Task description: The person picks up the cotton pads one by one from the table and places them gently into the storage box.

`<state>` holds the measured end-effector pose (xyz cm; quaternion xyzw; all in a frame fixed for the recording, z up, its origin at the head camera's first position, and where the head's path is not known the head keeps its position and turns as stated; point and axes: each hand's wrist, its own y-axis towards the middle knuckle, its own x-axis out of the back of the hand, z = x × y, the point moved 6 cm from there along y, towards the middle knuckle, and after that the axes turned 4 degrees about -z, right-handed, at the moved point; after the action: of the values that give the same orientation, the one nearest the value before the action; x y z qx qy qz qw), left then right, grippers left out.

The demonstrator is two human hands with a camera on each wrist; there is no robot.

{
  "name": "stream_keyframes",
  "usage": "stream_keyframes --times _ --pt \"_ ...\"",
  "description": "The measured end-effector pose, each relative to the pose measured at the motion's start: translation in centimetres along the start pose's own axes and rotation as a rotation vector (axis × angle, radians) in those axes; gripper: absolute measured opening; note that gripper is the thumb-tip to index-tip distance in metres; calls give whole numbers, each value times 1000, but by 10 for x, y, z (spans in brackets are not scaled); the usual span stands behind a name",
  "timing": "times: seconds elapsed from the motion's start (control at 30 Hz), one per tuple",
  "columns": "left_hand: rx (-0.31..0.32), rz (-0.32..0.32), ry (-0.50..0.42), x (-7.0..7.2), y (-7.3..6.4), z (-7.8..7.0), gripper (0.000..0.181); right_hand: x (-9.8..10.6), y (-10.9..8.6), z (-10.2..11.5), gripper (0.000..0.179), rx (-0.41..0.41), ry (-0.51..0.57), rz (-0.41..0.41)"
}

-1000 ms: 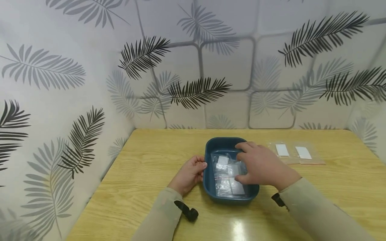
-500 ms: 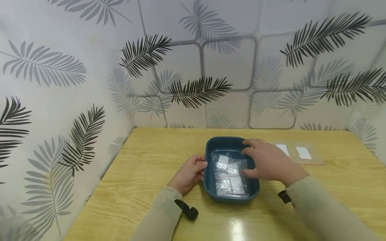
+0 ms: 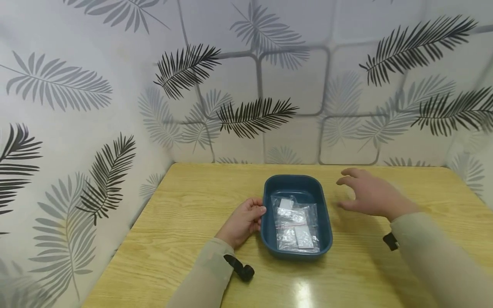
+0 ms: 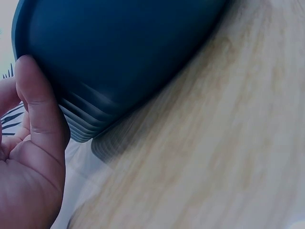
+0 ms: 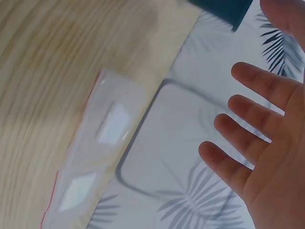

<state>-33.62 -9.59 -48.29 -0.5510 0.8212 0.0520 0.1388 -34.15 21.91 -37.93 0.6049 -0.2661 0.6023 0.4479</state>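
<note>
The left hand (image 3: 243, 221) holds the left side of a dark blue plastic basin (image 3: 326, 214), its thumb (image 4: 35, 90) up at the rim. Inside lie several clear zip bags (image 3: 286, 229) with small white cards, overlapping one another. The right hand (image 3: 371, 194) hovers to the right of the basin with fingers spread and nothing in them. Two more clear zip bags (image 5: 76, 143) lie on the table near its far edge, each with a white card and a red seal line; the right hand hides them in the head view.
The wooden table (image 3: 192, 205) backs onto a wall (image 3: 289, 81) with a feather-leaf pattern, and a similar wall stands on the left. Black straps (image 3: 239, 268) circle both sleeves near the wrists.
The right hand has left the space over the basin and moved right, now covering the two bags on the table. The left hand stays at the basin's side.
</note>
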Motion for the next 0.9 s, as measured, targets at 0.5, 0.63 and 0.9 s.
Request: stream_keyframes --times 0.5,0.63,0.9 --pt "9 -2 -4 -1 -1 -2 28 -15 -4 -75 63 -68 -17 66" --pt "6 -8 -4 0 0 -1 26 -18 -6 -84 63 -112 -2 94" --pt "6 -5 6 1 1 0 24 -36 -10 -99 72 -170 -19 150"
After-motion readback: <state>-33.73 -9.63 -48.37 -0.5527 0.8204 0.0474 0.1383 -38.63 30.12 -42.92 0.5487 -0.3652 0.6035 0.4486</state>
